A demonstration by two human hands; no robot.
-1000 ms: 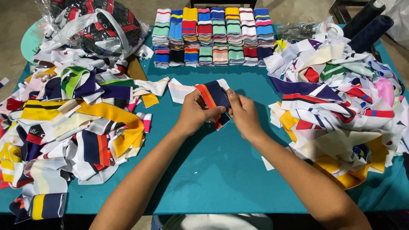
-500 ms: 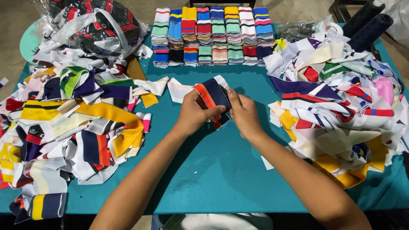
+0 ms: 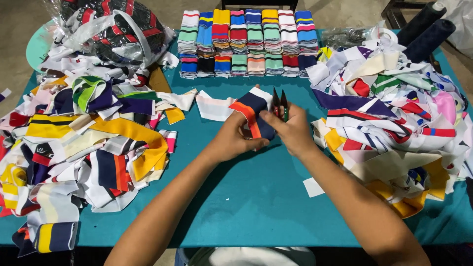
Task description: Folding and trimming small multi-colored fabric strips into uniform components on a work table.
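Hands met at the middle of a teal table (image 3: 256, 197), seen from the head camera. Left hand (image 3: 235, 138) was curled closed around a navy cuff (image 3: 256, 106) with an orange stripe, its long axis running from upper left to lower right. Right hand (image 3: 291, 129) was closed on small snips (image 3: 280, 101), blades pointing up and away, touching the cuff's right edge. Scrap piles (image 3: 79, 143) lay on both sides; folded stacks (image 3: 246, 42) lined the far edge.
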